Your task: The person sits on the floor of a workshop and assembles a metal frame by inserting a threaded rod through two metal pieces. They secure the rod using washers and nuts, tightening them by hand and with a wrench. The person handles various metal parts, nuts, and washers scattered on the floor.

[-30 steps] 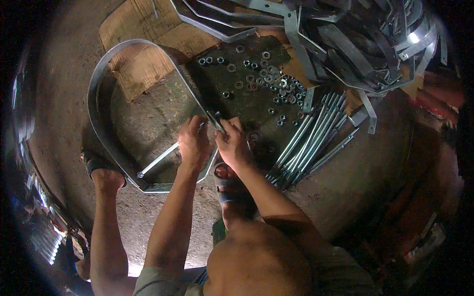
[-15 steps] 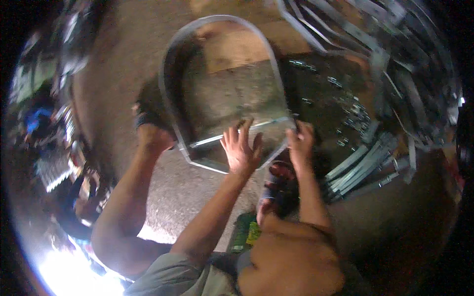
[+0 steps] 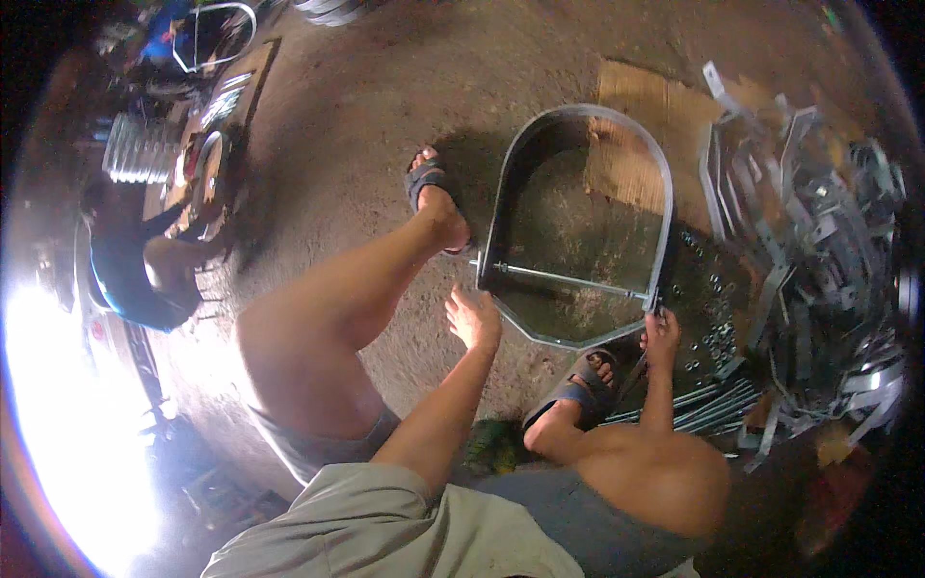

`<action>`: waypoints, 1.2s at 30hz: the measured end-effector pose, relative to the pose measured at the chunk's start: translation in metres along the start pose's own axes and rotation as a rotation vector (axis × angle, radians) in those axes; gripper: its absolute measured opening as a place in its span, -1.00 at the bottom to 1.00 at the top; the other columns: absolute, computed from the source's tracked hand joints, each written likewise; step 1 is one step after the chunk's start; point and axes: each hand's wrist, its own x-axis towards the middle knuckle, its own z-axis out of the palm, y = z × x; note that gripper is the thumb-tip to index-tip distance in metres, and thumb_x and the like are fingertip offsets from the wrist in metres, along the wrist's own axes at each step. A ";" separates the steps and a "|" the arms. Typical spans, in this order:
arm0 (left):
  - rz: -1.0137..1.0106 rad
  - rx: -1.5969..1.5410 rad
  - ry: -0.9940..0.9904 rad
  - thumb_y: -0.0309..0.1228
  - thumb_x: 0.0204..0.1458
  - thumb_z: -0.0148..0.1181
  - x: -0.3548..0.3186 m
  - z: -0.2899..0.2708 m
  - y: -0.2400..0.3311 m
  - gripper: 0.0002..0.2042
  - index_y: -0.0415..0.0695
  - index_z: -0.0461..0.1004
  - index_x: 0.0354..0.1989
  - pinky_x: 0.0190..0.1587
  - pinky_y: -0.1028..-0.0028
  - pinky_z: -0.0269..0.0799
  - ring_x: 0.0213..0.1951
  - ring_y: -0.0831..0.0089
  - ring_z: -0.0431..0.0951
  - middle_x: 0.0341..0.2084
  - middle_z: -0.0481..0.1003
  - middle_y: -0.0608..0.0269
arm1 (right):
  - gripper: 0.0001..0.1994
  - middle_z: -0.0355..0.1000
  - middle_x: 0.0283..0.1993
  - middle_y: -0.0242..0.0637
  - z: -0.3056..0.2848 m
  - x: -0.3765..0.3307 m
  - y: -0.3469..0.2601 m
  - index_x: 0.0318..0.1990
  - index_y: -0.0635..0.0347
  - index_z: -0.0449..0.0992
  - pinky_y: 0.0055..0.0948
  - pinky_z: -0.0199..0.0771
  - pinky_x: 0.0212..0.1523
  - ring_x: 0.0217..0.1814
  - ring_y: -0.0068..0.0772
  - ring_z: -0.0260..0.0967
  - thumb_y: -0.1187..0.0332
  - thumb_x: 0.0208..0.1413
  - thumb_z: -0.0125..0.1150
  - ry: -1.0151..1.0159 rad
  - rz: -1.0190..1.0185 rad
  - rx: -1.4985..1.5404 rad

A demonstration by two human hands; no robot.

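A large galvanized metal strap clamp (image 3: 667, 183), rounded at its far end and angled at its near side, stands between my feet. A threaded rod (image 3: 568, 277) crosses it from side to side, its left end poking out past the strap. At the rod's right end, my right hand (image 3: 661, 339) has its fingers closed on the clamp's corner; whether a small part is also in them is hidden. Beside the near left corner is my left hand (image 3: 474, 320), fingers apart, holding nothing that shows.
Cardboard (image 3: 631, 144) lies under the far right of the clamp. Loose nuts (image 3: 718, 342), several rods (image 3: 718, 405) and a heap of bent metal straps (image 3: 819, 270) lie to the right. At the left a person (image 3: 145, 275) sits beside a board (image 3: 241, 101) with metal parts.
My view has swung left, so the clamp appears further right. My left hand has left the rod's middle for the near left corner. My right hand stays at the right corner.
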 end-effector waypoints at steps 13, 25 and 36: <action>0.112 -0.274 -0.222 -0.15 0.09 0.16 -0.086 -0.069 0.002 -0.45 -0.02 0.24 0.25 0.16 -0.04 0.24 0.19 -0.01 0.32 0.15 0.31 -0.02 | -0.69 0.52 -0.24 -0.33 -0.164 -0.067 -0.117 -0.03 0.27 0.54 -0.35 0.46 -0.33 -0.33 -0.46 0.40 0.34 0.11 0.37 -0.020 -0.268 -0.503; 0.319 -0.454 -0.282 -0.14 0.12 0.07 -0.053 -0.084 -0.030 -0.65 -0.14 0.50 -0.08 0.03 0.06 0.43 -0.06 -0.08 0.55 -0.16 0.57 -0.11 | -0.62 0.50 -0.26 -0.32 -0.200 -0.136 -0.235 -0.04 0.18 0.51 -0.35 0.44 -0.40 -0.38 -0.38 0.47 0.10 0.14 0.33 0.153 -0.315 -0.010; 0.252 -0.500 -0.244 -0.20 0.10 0.18 -0.041 -0.048 -0.040 -0.70 -0.18 0.55 -0.15 -0.03 0.17 0.46 -0.13 0.01 0.58 -0.21 0.59 -0.03 | -0.65 0.52 -0.23 -0.23 -0.175 -0.050 -0.187 -0.05 0.18 0.50 -0.31 0.48 -0.44 -0.40 -0.31 0.48 0.15 0.14 0.34 0.039 -0.106 -0.175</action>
